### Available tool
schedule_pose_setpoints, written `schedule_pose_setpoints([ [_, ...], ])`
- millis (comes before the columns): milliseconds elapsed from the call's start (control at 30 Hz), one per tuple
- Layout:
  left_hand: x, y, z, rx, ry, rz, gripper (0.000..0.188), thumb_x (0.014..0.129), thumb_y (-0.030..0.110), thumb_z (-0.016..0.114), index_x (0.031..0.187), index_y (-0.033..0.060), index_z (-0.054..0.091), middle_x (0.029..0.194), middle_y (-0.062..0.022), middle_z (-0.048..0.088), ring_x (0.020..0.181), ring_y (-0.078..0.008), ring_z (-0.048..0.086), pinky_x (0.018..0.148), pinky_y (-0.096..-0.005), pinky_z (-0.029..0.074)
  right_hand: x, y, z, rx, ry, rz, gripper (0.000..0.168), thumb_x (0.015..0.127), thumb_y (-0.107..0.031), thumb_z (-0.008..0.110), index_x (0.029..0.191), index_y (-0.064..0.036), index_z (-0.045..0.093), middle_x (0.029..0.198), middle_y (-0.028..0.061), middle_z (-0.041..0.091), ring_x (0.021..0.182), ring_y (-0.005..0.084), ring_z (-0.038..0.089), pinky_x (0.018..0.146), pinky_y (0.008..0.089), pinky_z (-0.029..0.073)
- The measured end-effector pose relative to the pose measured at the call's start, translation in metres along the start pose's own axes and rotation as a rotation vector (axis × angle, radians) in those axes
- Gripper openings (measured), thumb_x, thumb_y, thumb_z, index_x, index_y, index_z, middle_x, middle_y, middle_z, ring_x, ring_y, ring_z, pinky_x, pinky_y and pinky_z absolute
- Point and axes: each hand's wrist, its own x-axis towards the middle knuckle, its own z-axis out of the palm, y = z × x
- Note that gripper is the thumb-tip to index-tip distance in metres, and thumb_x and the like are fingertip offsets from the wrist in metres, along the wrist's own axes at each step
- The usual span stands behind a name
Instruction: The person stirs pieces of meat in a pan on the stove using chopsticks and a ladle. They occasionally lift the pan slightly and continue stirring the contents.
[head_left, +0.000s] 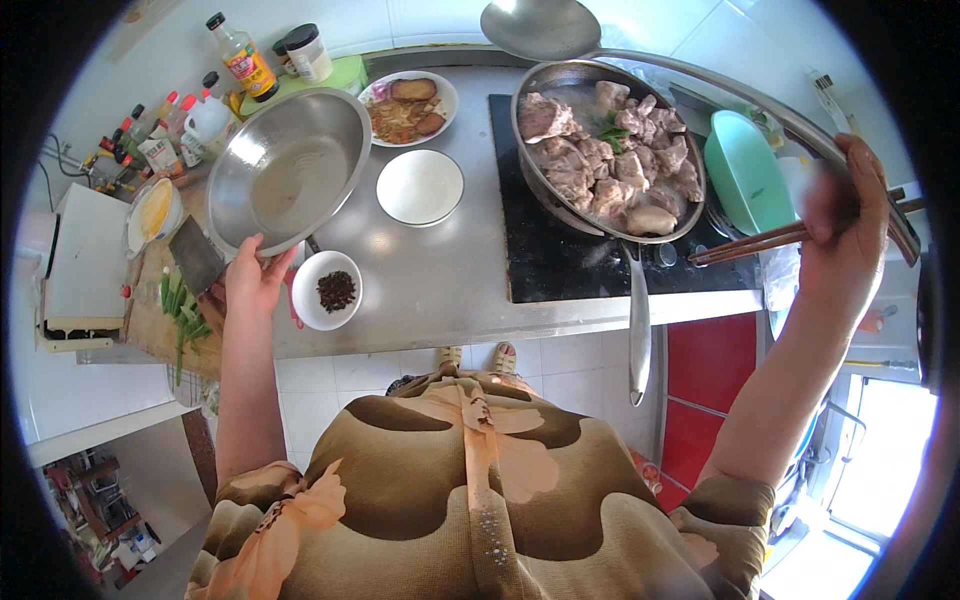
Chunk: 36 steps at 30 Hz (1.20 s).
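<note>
My left hand (255, 277) grips the near rim of a large stainless-steel bowl (292, 176), tilted, with only a wet film visible inside. On the right, my right hand (847, 202) holds a long-handled metal ladle (544, 30) together with wooden chopsticks (750, 244). The ladle's head hangs over the back rim of a frying pan (525, 161). Chunks of pale, cooked-looking meat (630, 161) fill this pan, with a few green leaves (613, 133) among them. The pan stands on a black cooktop (555, 277), its handle jutting over the counter's front edge.
Between bowl and cooktop are a white bowl (420, 186) and a plate of food (412, 109). A small bowl of dark spices (328, 291) is near the front edge. Left lie a cleaver (196, 255) and green onions (180, 307); right, a green plastic basin (746, 172).
</note>
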Motion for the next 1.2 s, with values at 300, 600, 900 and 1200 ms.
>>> schedule_pose_setpoints([
  [300,0.019,-0.004,-0.016,-0.006,-0.090,-0.083,0.036,0.092,0.020,0.060,0.117,-0.0021,0.048,0.110,-0.0142,0.055,0.098,-0.0257,0.060,0.089,-0.0487,0.054,-0.005,-0.009,0.011,0.096,0.086,0.062,0.026,0.092,-0.026,0.059,0.105,-0.006,0.068,0.079,0.0010,0.063,0.049,0.0051,0.038,0.045,0.0184,0.025],
  [600,-0.025,-0.002,0.011,0.083,0.211,0.002,0.052,0.082,0.045,0.069,0.112,0.0072,0.050,0.100,-0.0041,0.049,0.087,-0.0160,0.052,0.075,-0.0376,0.050,-0.005,0.001,-0.002,0.028,0.109,0.074,0.028,0.093,-0.028,0.058,0.105,-0.003,0.065,0.059,-0.0022,0.047,0.046,0.0050,0.033,0.043,0.0211,0.021],
  [900,-0.126,-0.005,0.090,-0.115,-0.602,-0.034,0.037,0.097,0.038,0.046,0.109,0.0063,0.059,0.075,0.0016,0.050,0.067,-0.0101,0.046,0.060,-0.0248,0.039,-0.005,0.007,0.008,0.040,0.160,0.001,0.015,0.087,-0.019,0.063,0.092,-0.005,0.067,0.054,-0.0015,0.050,0.041,0.0035,0.037,0.038,0.0182,0.022],
  [1200,-0.242,-0.076,0.317,0.121,-1.295,-0.345,0.040,0.099,0.042,0.041,0.116,0.0072,0.053,0.108,-0.0083,0.063,0.101,-0.0159,0.056,0.085,-0.0342,0.045,-0.043,0.006,0.031,0.225,0.140,0.105,0.007,0.081,0.000,0.066,0.088,0.001,0.065,0.075,0.0056,0.064,0.060,0.0091,0.060,0.052,0.0202,0.048],
])
